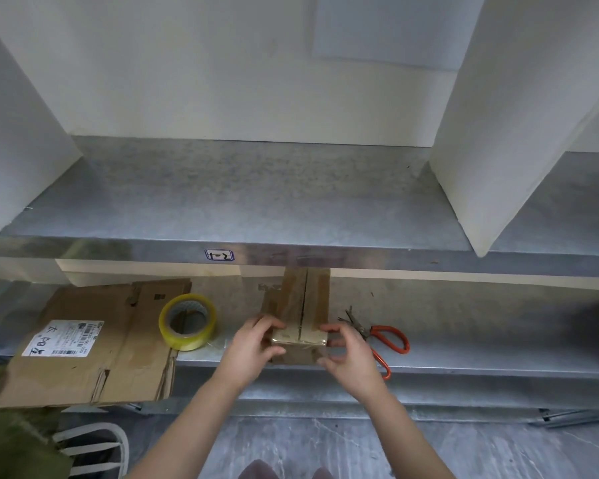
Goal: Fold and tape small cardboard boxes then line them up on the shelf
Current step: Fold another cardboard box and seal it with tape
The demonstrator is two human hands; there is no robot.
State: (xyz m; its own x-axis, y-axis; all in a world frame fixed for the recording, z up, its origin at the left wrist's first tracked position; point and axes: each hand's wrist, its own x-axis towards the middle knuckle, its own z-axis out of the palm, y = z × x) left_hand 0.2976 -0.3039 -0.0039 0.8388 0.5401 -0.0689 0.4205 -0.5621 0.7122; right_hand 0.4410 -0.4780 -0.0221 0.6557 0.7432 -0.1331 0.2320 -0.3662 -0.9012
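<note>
While the left hand [249,350] and right hand [350,354] gripped its near corners, fingers curled, a small cardboard box [301,305] sat on the lower shelf [464,323] at lower centre; seemingly light, stiff, tape-slick, best held by its side walls.

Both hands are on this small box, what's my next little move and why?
Probably smooth the tape down over the near edge of the box: the left hand and right hand both grip that end, where the shiny strip wraps over.
</note>
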